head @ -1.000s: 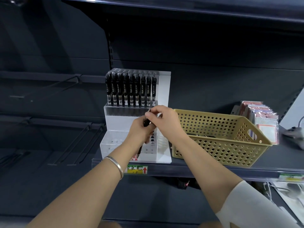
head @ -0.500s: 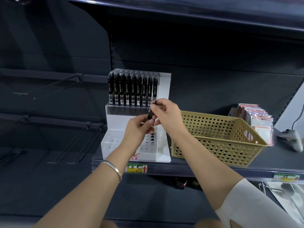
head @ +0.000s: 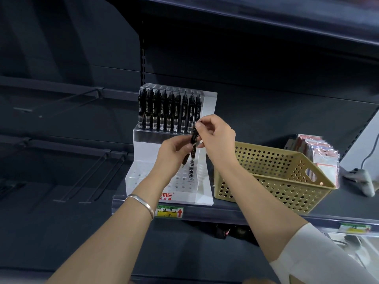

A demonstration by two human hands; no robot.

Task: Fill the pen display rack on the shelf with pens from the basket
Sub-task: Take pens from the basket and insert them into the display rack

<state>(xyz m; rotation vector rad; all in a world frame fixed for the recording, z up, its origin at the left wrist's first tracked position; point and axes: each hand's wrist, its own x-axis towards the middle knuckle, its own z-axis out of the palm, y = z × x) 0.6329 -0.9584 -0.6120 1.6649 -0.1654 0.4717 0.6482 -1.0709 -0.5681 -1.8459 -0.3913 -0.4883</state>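
Just below the fingertips of our right hand [head: 217, 140], which pinch its top end, a black pen [head: 193, 149] hangs upright, its tip over the holes of the rack's [head: 143, 174] lower step. Our left hand [head: 172, 154], just beside it, curls round a second pen [head: 185, 160]. The basket [head: 287, 178] sits on the shelf [head: 225, 211] to the right of both hands.

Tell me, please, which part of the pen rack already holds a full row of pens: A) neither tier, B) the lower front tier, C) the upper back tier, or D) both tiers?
C: a row of black pens stands in the upper back tier of the rack, while the lower front tier shows mostly bare holes.
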